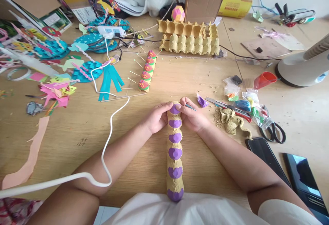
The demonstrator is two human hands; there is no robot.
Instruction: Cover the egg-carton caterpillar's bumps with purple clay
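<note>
A long strip cut from an egg carton (177,144) lies upright in front of me, its near end at my shirt. Purple clay (175,153) covers part of each bump along it. My left hand (158,118) grips the far end from the left, thumb against the clay of the last bump. On the other side, my right hand (192,117) is closed, its thumb pressing that same bump. A thin teal stick-like tool (190,107) pokes out between the right fingers. Just beyond lies a lump of purple clay in wrapping (202,100).
A painted egg-carton caterpillar (147,71) with cotton swabs beside it stands farther back. Egg cartons (194,43) lie behind. At right are a utility knife (221,103), scissors (273,132), clay bags and phones (267,156). A white cable (111,129) crosses the left side.
</note>
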